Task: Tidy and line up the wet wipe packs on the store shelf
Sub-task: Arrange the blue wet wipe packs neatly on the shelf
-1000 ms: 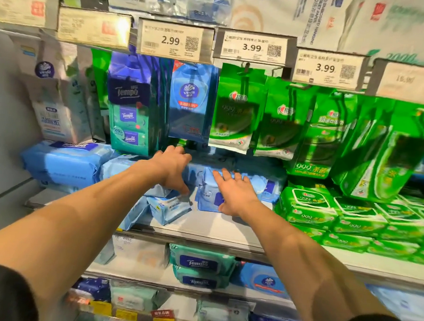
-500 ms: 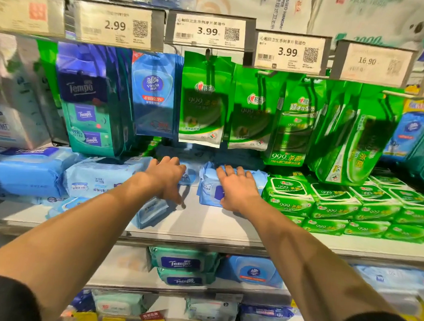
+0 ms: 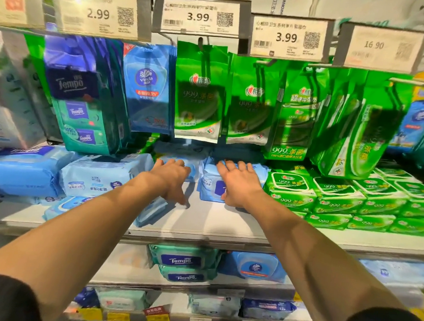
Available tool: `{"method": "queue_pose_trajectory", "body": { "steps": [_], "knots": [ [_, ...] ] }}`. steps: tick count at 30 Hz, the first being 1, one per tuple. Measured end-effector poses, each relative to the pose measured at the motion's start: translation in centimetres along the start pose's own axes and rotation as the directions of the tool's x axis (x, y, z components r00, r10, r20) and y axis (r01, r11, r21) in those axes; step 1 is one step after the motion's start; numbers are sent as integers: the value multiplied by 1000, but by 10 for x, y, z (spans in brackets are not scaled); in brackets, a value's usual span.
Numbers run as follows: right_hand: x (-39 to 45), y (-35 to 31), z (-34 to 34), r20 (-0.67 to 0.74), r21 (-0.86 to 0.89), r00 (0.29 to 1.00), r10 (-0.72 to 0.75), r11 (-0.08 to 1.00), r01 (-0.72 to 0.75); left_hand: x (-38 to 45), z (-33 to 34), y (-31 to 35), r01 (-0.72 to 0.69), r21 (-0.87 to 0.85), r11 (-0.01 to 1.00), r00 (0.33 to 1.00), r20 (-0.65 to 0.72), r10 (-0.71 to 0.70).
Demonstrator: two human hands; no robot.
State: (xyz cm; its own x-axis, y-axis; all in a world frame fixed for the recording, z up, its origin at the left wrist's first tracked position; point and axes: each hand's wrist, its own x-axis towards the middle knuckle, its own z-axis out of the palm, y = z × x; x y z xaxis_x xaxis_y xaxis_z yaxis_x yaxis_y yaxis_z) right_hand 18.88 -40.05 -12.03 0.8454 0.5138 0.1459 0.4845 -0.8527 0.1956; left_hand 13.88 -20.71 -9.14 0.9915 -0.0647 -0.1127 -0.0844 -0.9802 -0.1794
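Note:
Light blue wet wipe packs lie on the grey shelf (image 3: pixel 222 224). My right hand (image 3: pixel 239 184) lies on top of one blue wipe pack (image 3: pixel 210 187), fingers spread over it and thumb against its front. My left hand (image 3: pixel 173 176) reaches beside it, its fingertips on a smaller blue pack (image 3: pixel 193 168) further back and its thumb hanging free. Under my left wrist another blue pack (image 3: pixel 151 211) lies tilted near the shelf's front. Bigger blue packs (image 3: pixel 102 176) are stacked to the left.
Green wipe packs (image 3: pixel 331 198) are stacked in rows on the right of the shelf. Tempo, Vinda and green packs (image 3: pixel 199 96) hang from hooks just above my hands, under price tags (image 3: pixel 198 17). Lower shelves hold more packs (image 3: pixel 183 262).
Both hands have stayed on the same blue packs and reach a little deeper into the shelf. The view has swung so the green packs sit closer to the centre.

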Motion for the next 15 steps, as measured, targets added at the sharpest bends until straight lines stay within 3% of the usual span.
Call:
{"method": "queue_pose_trajectory", "body": {
  "steps": [15],
  "knots": [
    [-4,6,2,-18,33,1000,13,999,-12,-38,-9,-22,-43,-91,995,998,-57,38]
  ]
}}
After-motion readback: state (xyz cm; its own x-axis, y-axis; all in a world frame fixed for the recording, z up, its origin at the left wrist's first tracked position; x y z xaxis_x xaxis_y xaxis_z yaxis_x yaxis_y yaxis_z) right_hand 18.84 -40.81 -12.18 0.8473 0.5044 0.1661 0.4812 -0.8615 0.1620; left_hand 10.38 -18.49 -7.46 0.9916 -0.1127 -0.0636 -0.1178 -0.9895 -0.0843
